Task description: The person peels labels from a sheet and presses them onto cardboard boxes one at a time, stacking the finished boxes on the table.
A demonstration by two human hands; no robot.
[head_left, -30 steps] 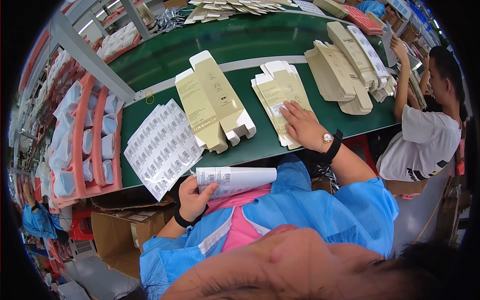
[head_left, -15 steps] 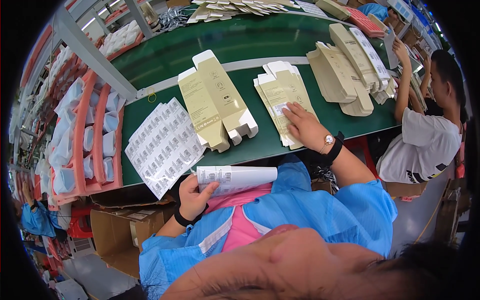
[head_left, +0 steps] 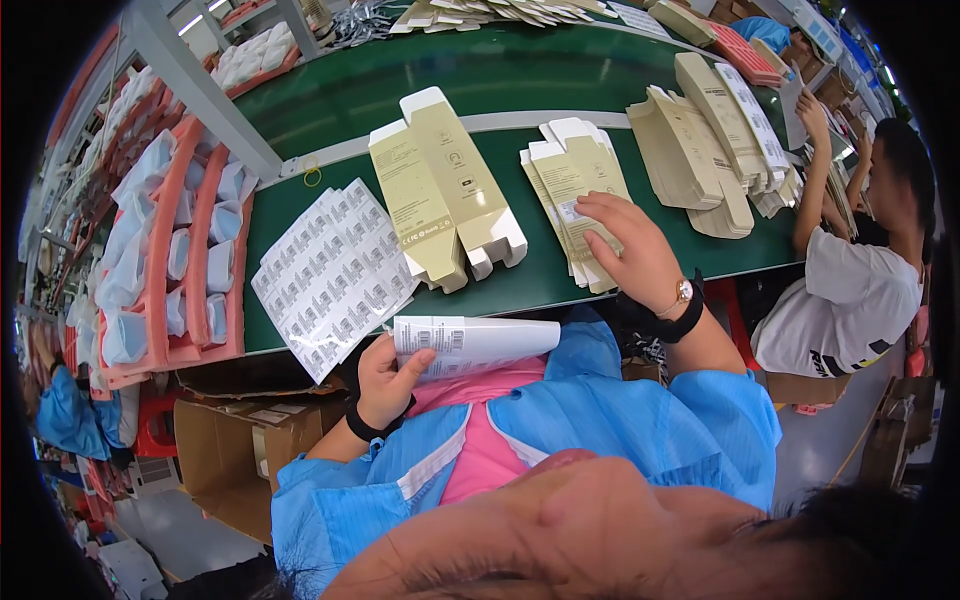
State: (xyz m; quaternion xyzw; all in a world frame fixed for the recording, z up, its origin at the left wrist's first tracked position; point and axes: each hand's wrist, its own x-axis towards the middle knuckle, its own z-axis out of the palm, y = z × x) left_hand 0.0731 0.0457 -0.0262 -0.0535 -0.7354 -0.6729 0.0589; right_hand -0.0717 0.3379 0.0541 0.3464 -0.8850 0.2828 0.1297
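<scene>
My left hand is closed on the edge of a curled sheet of labels, held just off the bench's near edge, thumb on top. Over a stack of flat cream cartons is my right hand, its fingers apart and nothing gripped. A small white label shows on the top carton beside my fingertips; whether they touch the carton I cannot tell. More printed label sheets lie on the green bench at left. Between them and the stack are partly opened cream cartons.
Pink foam trays holding white-wrapped items stand at the left beside a grey post. More folded cartons lie at the right, near a co-worker in a white shirt. Below the bench is a cardboard box.
My right hand has lifted and drawn back to the right from the label on the top carton. The left hand still holds the curled sheet. The whole view has shifted slightly.
</scene>
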